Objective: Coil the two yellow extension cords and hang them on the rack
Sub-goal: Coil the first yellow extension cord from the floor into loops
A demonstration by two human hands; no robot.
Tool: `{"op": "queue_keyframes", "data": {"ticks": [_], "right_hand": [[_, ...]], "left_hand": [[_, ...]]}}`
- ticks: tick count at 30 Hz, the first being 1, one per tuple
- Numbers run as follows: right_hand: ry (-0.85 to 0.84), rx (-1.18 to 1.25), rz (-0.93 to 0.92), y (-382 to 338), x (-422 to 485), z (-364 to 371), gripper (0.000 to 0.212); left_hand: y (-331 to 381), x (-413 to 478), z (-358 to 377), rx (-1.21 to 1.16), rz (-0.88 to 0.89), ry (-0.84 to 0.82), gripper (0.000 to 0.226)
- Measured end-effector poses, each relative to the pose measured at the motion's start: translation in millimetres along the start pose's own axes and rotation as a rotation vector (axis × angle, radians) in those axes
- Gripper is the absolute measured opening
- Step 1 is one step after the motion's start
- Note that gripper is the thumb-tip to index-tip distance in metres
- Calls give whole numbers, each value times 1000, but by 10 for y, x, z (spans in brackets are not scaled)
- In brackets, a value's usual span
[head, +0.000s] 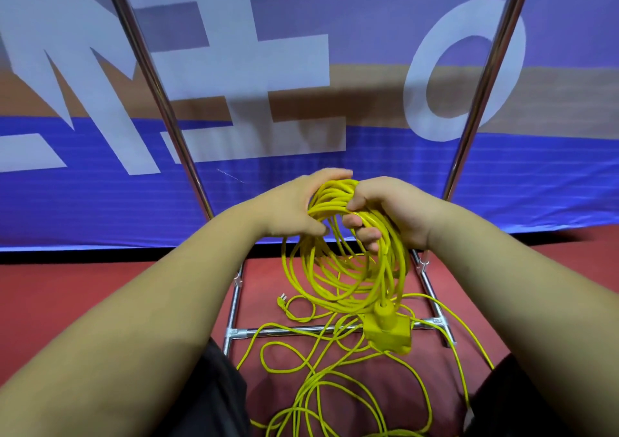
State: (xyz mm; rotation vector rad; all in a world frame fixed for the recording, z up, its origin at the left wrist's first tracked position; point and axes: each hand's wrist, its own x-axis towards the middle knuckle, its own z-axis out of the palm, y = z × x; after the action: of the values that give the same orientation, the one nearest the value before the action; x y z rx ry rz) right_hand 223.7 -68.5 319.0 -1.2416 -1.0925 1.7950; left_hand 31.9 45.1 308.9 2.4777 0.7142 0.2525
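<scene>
- The banner (385, 175) behind the rack (174, 135) is blue with a tan band. It carries very large pale letters: an "M" left of the rack's left upright, an E-like shape between the uprights, and an "O" crossed by the right upright (485, 81). The word is cut off at the frame edges, and no brand or small print is legible.
- The left hand (294, 209) wraps over the top of the coiled yellow cord (351, 269), fingers curled round the bundle and thumb below.
- The right hand (392, 212) grips the same bundle just beside it, fingers hooked through the loops.
- The coil hangs between the rack's two uprights, above its base crossbar (284, 330).
- A yellow socket block (388, 334) dangles at the coil's lower edge, in front of the crossbar's right end.
- The loose yellow cord (335, 383) sprawls in tangled loops on the red floor (100, 296), across the crossbar and on its near side.
- A small plug (282, 300) lies inside the base frame; which cord it belongs to is unclear.
- The space between the uprights above the hands is open.
- Dark-clothed legs (214, 389) flank the loose loops.
</scene>
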Motion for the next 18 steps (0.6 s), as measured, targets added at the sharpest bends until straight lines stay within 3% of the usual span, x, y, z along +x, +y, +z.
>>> {"op": "queue_keyframes", "data": {"ticks": [3, 5, 12, 15, 18], "right_hand": [[21, 17, 2, -32, -47, -31, 16], [27, 39, -23, -81, -83, -30, 17], [11, 172, -269, -200, -118, -75, 30], [145, 15, -379, -145, -92, -153, 32], [315, -195, -406, -80, -69, -183, 63]], "left_hand": [[44, 24, 27, -94, -31, 39, 40], [134, 51, 50, -179, -49, 124, 24], [329, 87, -111, -437, -198, 327, 2], [337, 87, -172, -569, -300, 426, 12], [299, 96, -241, -736, -393, 550, 7]]}}
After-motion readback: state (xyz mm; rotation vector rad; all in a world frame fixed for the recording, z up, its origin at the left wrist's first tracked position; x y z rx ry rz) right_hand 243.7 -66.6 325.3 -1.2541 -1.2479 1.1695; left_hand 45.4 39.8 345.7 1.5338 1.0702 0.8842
